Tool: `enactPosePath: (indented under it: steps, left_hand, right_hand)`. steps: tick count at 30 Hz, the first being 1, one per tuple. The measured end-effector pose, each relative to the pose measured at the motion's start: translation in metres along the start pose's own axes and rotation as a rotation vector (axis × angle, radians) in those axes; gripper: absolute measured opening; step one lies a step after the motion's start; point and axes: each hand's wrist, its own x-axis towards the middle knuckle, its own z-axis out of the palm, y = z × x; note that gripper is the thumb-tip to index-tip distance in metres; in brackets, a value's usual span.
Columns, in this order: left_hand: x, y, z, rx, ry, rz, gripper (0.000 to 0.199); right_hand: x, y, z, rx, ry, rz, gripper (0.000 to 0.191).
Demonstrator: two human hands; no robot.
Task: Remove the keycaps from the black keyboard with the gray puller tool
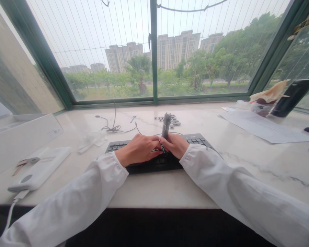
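Note:
A black keyboard (154, 166) lies on the pale counter in front of me, partly covered by both hands. My right hand (177, 143) is closed round a dark grey, bar-shaped piece (166, 125) that stands up above the keyboard; its exact kind is unclear. Near the base of that piece, my left hand (140, 148) has its fingers bent together over the keys. Whatever those fingertips hold, if anything, is too small to make out. Behind the bar, several loose keycaps (175, 122) are spread on the counter.
A thin black cable (113, 129) and a small blue tool (133, 118) lie beyond the keyboard. Clear plastic wrapping (92, 140), a white power bank (41, 168) with keys on it and a white box (28, 137) are left. Paper (262, 127) and a dark container (292, 97) are right.

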Motion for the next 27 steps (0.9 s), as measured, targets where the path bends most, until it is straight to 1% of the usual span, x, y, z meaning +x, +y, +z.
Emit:
enactPosePath:
  steps: [4, 7, 13, 16, 23, 25, 27]
  left_hand:
    - [0.0, 0.0, 0.0, -0.023, 0.003, 0.0, 0.031]
    - [0.0, 0.0, -0.001, -0.054, 0.008, 0.006, 0.029]
    - [-0.001, -0.004, 0.001, -0.102, 0.024, 0.036, 0.028]
    - [-0.001, -0.006, 0.003, -0.104, 0.039, 0.049, 0.028]
    - [-0.002, -0.01, 0.006, -0.094, 0.059, 0.068, 0.03]
    - [-0.002, -0.011, 0.007, -0.115, 0.063, 0.064, 0.031]
    - [-0.002, -0.012, 0.007, -0.15, 0.07, 0.055, 0.029]
  right_hand:
    - [0.0, 0.007, -0.002, 0.045, -0.019, -0.038, 0.035]
    - [0.0, 0.012, -0.004, 0.094, -0.057, -0.076, 0.038]
    - [0.002, 0.018, -0.004, 0.169, -0.108, -0.117, 0.037]
    - [0.003, 0.017, -0.002, 0.162, -0.102, -0.128, 0.036]
    - [0.002, 0.007, 0.0, 0.07, -0.052, -0.164, 0.029]
    - [0.0, 0.008, 0.0, 0.066, -0.041, -0.199, 0.027]
    - [-0.001, 0.01, 0.0, 0.068, -0.026, -0.267, 0.024]
